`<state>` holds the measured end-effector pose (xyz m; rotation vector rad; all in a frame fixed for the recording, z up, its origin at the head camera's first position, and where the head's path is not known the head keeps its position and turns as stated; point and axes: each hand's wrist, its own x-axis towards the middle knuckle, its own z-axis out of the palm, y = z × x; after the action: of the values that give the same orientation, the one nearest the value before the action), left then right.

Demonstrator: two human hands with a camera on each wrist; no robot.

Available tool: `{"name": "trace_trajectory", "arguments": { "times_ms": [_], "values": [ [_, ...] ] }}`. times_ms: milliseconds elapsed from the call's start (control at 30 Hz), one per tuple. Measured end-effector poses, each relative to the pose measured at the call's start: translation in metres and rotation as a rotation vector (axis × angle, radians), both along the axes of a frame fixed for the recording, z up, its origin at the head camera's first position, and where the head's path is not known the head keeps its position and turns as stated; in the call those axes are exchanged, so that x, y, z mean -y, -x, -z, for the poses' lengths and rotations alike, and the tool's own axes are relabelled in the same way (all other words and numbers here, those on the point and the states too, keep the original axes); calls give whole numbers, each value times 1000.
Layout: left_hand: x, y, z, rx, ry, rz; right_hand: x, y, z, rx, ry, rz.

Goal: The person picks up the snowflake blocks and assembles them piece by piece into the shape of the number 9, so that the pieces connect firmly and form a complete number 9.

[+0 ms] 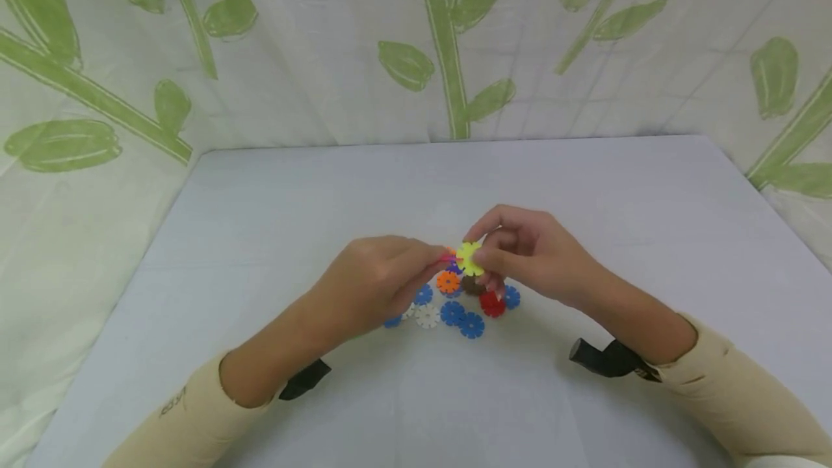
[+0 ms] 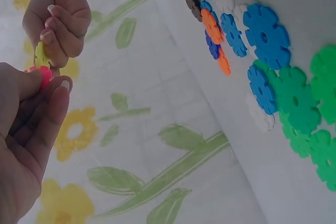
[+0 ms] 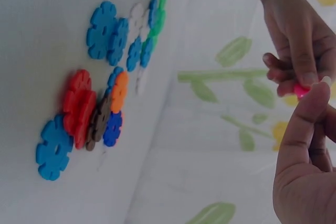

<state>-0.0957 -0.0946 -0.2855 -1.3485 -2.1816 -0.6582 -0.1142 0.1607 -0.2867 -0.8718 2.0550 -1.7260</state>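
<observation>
Yellow disc [image 1: 469, 258] & pink disc [image 2: 45, 75] showing at frame centre; white cloth w/ green leaf print [image 1: 403, 63] hanging across the top.

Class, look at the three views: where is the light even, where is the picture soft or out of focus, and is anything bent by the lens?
Head view: even, soft light, faint shadows under the forearms; the table edges bow from the wide lens. Left wrist view: left hand close and soft, green discs fairly clear. Right wrist view: right hand blurred, red disc soft; both tilted.
</observation>
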Motion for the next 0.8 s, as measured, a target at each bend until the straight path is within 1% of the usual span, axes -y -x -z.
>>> {"name": "trace_trajectory", "arguments": {
  "times_ms": [67, 167, 267, 367, 500, 600, 667, 733, 800],
  "values": [
    [-1, -3, 0, -8, -6, 8, 0, -3, -1, -11, 4, 3],
    [-3, -7, 0, -34, -17, 22, 2, -9, -1, 1, 31, 17],
    [-5, -9, 2, -49, -23, 27, 5, -12, 1, 35, 72, 21],
    [-4, -10, 4, -49, -22, 21, 9, -12, 4, 48, 104, 13],
    [-1, -11, 3, -36, -8, -5, 13, -12, 7, 44, 106, 23],
    [3, -10, 3, 10, 5, -33, 17, -12, 8, 56, 93, 41],
    [6, -8, 3, 68, 12, -53, 18, -12, 8, 58, 77, 55],
    [9, -6, 3, 159, 15, -60, 20, -11, 9, 36, 72, 59],
    [10, -4, 2, 287, 10, -50, 21, -10, 10, -38, 62, 54]
  ]
}}
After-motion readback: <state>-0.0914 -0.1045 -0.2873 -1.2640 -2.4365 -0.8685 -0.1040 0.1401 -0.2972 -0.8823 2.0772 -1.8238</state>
